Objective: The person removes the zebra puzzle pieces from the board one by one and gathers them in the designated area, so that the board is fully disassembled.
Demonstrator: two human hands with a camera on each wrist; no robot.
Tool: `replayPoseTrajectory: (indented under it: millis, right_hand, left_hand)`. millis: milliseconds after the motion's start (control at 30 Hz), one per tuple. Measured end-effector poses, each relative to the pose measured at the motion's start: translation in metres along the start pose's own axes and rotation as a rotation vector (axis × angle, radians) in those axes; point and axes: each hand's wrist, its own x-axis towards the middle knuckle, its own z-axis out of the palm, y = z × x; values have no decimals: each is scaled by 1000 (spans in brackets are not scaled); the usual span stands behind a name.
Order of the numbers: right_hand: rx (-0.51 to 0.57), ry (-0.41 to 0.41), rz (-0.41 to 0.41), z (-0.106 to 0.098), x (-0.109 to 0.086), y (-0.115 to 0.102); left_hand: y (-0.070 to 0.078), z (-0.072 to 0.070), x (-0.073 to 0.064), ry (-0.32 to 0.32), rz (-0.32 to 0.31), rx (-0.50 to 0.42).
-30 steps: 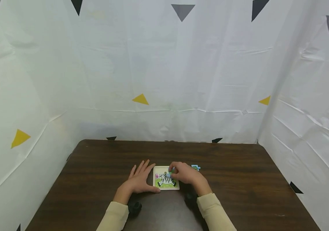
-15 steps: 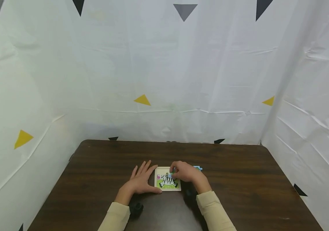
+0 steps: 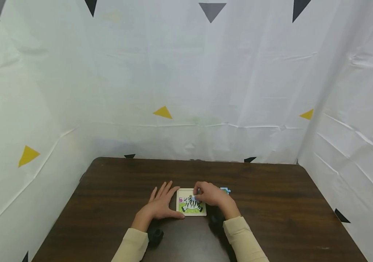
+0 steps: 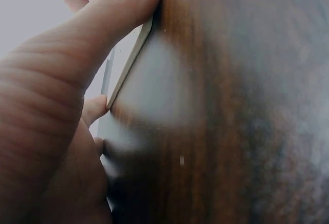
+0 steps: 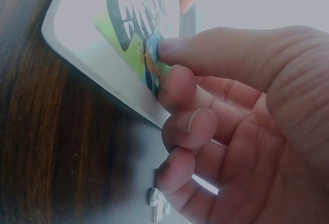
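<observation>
A square wooden jigsaw tray [image 3: 191,215] with a zebra picture lies flat on the brown table. My left hand [image 3: 158,207] is spread at its left side, with the straight thumb along the near edge and a fingertip touching the far left corner. Over the tray's upper right part, my right hand [image 3: 210,194] pinches a small jigsaw piece [image 5: 153,41] between thumb and index finger. That piece shows blue, orange and green, and the fingers hide much of it. In the right wrist view the other fingers are curled.
Another blue jigsaw piece [image 3: 226,190] lies on the table [image 3: 271,203] just beyond the right hand, partly hidden by it. White sheets [image 3: 186,72] with coloured triangles surround the back and sides of the table. Dark wrist devices [image 3: 155,236] sit under both wrists.
The head view has shifted slightly, so everything appears a little further right. Both hands keep nearly the same place on the tray, the right still pinching the jigsaw piece.
</observation>
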Motion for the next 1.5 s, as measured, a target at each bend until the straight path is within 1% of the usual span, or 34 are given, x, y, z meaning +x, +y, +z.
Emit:
replayPoseTrajectory:
  millis: [33, 200, 267, 400, 567, 767, 967, 1033, 1133, 1233, 1300, 1400, 1500]
  right_hand:
    - [0, -3, -1, 0, 0, 0]
    - [-6, -4, -12, -1, -1, 0]
    - [-6, -2, -20, -1, -1, 0]
    - [-2, 5, -29, -2, -2, -1]
    - [1, 17, -37, -2, -2, 0]
    - [35, 33, -56, -4, -2, 2]
    - [53, 48, -57, -9, -5, 4]
    - [58, 51, -62, -11, -7, 3]
    - [43, 70, -79, -13, -9, 2]
    - [5, 113, -103, -16, -11, 1]
    - [1, 135, -125, -19, -13, 0]
    - [36, 136, -133, -24, -16, -2]
    - [73, 122, -133, -29, -20, -4]
  left_hand:
    - [2, -2, -1, -1, -2, -6]
    - [2, -1, -1, -16, -16, -3]
    - [-6, 4, 2, -9, -12, 15]
    - [-10, 7, 5, 0, -9, 20]
    - [-7, 5, 4, -5, -9, 24]
    - [-2, 1, 0, -6, 4, -6]
    - [-3, 3, 1, 7, 15, -3]
    - [1, 0, -1, 8, 16, -26]
    - [4, 0, -4, 12, 26, -7]
    - [12, -6, -8, -5, 11, -10]
    - [16, -10, -9, -17, -7, -2]
    - [23, -15, -12, -27, -33, -8]
    - [22, -13, -12, -12, -21, -4]
